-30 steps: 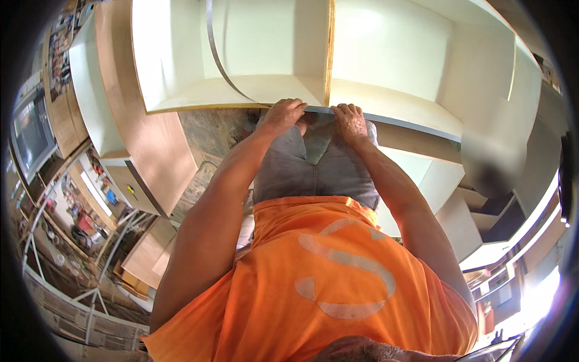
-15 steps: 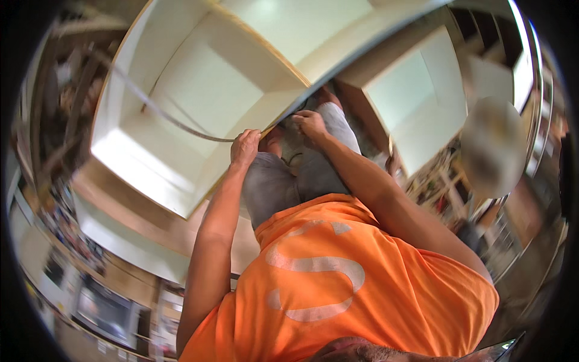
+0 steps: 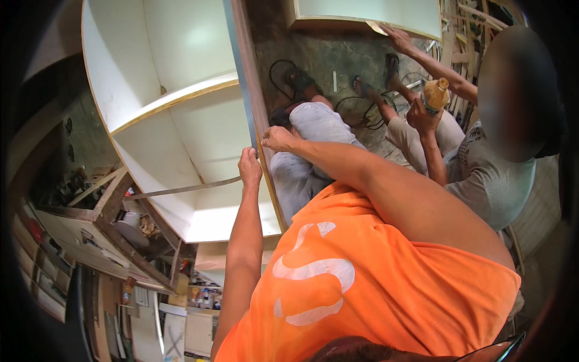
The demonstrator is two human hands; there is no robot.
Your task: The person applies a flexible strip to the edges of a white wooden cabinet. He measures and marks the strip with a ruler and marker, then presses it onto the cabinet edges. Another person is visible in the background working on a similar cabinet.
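A cabinet carcass (image 3: 211, 130) with a white inside and a middle shelf (image 3: 175, 101) lies before me on the left. Along the upper part of its right front edge runs a grey edge-banding strip (image 3: 244, 84); below my hands that edge shows bare wood. My left hand (image 3: 250, 168) pinches the strip at the edge, and the strip's loose tail (image 3: 187, 188) trails left across the cabinet opening. Close by, my right hand (image 3: 279, 139) is closed against the outer side of the same panel, its fingertips bent inward. Whatever those fingers hold is hidden.
On the right a co-worker sits holding a bottle (image 3: 434, 95) of yellow-brown stuff, the other hand (image 3: 397, 39) at the edge of a second white cabinet (image 3: 368, 17). Cables (image 3: 374, 114) lie on the floor. A wooden frame stand (image 3: 129, 223) is at the left.
My view has turned, so the cabinet appears more upright and the co-worker shows clearly. Both hands remain at the cabinet's edge, with the strip's tail still hanging from my left hand.
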